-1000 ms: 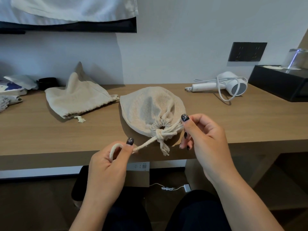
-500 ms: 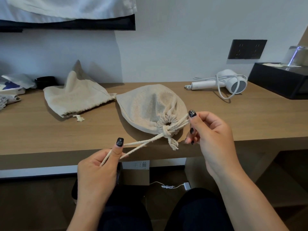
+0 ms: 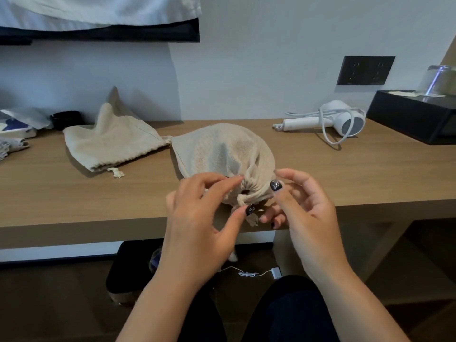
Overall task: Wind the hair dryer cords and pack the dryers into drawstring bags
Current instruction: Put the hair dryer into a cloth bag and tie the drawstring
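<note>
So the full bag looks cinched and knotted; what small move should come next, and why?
Probably let go of the knot and slide the full bag aside. Its mouth is gathered tight, both hands, left and right, sit at it, and a hair dryer and a flat bag wait on the desk.

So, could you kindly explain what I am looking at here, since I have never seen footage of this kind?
The picture comes from a camera worn on a person's head, looking down at their own bare hands; there is no robot. On the wooden desk lies a filled drawstring bag, cinched and knotted. The left hand pinches at the knot; the right hand hovers beside it, gripping nothing that I can see. Behind lie an empty bag and a white hair dryer, its cord wound round it.
</note>
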